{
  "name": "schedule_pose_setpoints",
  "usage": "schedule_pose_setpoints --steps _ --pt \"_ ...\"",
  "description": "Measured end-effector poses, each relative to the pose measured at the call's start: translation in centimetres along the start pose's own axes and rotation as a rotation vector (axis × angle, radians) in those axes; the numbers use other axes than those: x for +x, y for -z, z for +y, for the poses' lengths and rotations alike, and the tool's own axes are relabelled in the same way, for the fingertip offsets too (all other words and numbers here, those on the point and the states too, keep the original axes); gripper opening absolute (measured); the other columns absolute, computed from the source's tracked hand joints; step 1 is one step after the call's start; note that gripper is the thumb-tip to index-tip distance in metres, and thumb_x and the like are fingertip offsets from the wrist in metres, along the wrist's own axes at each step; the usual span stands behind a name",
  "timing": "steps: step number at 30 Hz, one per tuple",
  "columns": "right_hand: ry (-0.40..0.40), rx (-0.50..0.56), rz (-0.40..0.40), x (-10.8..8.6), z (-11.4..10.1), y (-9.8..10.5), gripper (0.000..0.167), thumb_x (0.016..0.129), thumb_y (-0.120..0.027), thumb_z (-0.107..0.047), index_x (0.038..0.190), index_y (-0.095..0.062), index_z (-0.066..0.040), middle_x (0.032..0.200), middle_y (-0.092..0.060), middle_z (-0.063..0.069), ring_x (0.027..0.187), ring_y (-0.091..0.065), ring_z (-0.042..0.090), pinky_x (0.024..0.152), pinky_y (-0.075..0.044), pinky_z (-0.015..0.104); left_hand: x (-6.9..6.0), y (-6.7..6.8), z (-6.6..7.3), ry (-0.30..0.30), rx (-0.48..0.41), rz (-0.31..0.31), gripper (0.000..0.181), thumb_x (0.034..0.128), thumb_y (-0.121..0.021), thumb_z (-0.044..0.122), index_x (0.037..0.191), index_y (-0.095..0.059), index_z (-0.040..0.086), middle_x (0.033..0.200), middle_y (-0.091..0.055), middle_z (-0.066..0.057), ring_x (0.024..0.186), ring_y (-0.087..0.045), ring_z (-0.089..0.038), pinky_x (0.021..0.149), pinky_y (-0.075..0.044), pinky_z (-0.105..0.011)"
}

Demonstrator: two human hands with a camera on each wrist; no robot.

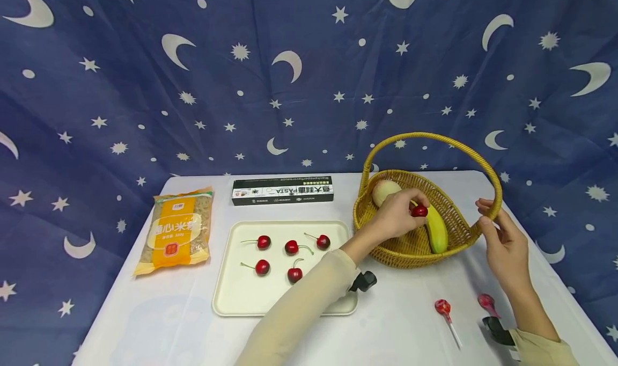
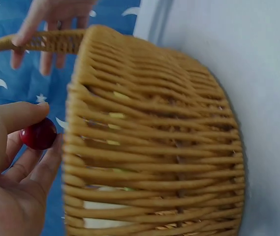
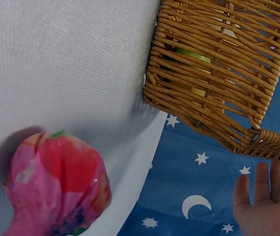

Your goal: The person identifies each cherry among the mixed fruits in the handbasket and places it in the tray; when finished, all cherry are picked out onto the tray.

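Note:
A dark red cherry (image 1: 419, 210) is pinched between the thumb and fingers of my left hand (image 1: 399, 213), above the opening of a yellow-brown wicker basket (image 1: 386, 257). No stem shows on this cherry (image 2: 39, 134) in the left wrist view. Inside the basket lie a banana (image 1: 436, 231) and a pale round fruit (image 1: 384, 191), partly hidden by the hand. At the right side, my right hand (image 1: 507, 245) holds the basket's arched handle (image 1: 493, 181) near its lower end, thumb and fingers on either side of it.
A cream tray (image 1: 232, 296) holds several stemmed cherries, partly under my left forearm. Behind it lies a black pasta box (image 1: 282, 190); farther left is an orange-and-yellow food bag (image 1: 176, 229). Two lollipops, one red (image 1: 443, 307) and one pink (image 1: 487, 303), lie in front of the basket.

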State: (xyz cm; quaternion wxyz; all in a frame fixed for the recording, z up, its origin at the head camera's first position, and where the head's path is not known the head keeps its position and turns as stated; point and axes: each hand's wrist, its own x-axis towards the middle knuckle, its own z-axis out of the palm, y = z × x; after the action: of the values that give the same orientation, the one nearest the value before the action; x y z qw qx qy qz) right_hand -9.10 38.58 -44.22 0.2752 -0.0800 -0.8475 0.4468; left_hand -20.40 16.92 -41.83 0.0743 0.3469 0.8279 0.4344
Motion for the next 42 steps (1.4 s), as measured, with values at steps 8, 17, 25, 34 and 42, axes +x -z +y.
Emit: schedule_pose_setpoints --steps 8,17,25,34,42 --pt "-0.003 0.0 0.002 0.0 0.0 0.0 0.04 0.112 -0.055 -0.018 0.151 -0.06 -0.016 0.143 -0.063 -0.024 0.128 -0.054 -0.014 0.098 -0.043 -0.001 -1.5 0.4 1.1 0.009 -0.089 0.009 0.026 0.0944 -0.081 0.011 0.116 -0.068 0.016 0.122 -0.071 0.002 0.096 -0.059 -0.001 0.074 -0.052 -0.004" --pt "-0.007 0.012 0.014 0.1 0.0 0.0 0.039 0.112 -0.054 -0.018 0.15 -0.061 -0.016 0.143 -0.064 -0.021 0.128 -0.055 -0.012 0.098 -0.044 0.0 -2.4 0.9 0.7 -0.024 -0.103 0.055 0.027 0.0939 -0.083 0.014 0.116 -0.067 0.015 0.119 -0.071 0.002 0.095 -0.059 0.0 0.076 -0.051 -0.005" --pt "-0.005 0.027 0.012 0.2 0.1 -0.2 0.039 0.112 -0.055 -0.016 0.15 -0.061 -0.016 0.141 -0.064 -0.023 0.129 -0.055 -0.01 0.098 -0.044 0.001 -3.4 1.5 0.9 -0.031 -0.245 0.074 0.027 0.0937 -0.081 0.007 0.116 -0.066 0.011 0.118 -0.069 -0.003 0.097 -0.061 0.001 0.08 -0.056 -0.007" --pt "-0.015 0.028 0.013 0.2 0.0 -0.2 0.039 0.112 -0.054 -0.018 0.15 -0.061 -0.017 0.142 -0.064 -0.021 0.129 -0.055 -0.01 0.098 -0.044 0.001 -5.2 2.7 1.2 -0.022 -0.316 0.13 0.029 0.0922 -0.082 0.006 0.116 -0.067 0.01 0.126 -0.07 -0.007 0.103 -0.065 0.001 0.086 -0.057 -0.008" --pt "-0.017 0.018 0.006 0.2 0.0 -0.1 0.039 0.112 -0.053 -0.018 0.151 -0.06 -0.018 0.142 -0.064 -0.022 0.129 -0.055 -0.011 0.099 -0.043 -0.001 -6.4 3.3 1.5 -0.001 -0.32 0.161 0.03 0.0921 -0.083 0.009 0.117 -0.067 0.013 0.128 -0.069 -0.005 0.108 -0.068 0.0 0.088 -0.057 -0.008"
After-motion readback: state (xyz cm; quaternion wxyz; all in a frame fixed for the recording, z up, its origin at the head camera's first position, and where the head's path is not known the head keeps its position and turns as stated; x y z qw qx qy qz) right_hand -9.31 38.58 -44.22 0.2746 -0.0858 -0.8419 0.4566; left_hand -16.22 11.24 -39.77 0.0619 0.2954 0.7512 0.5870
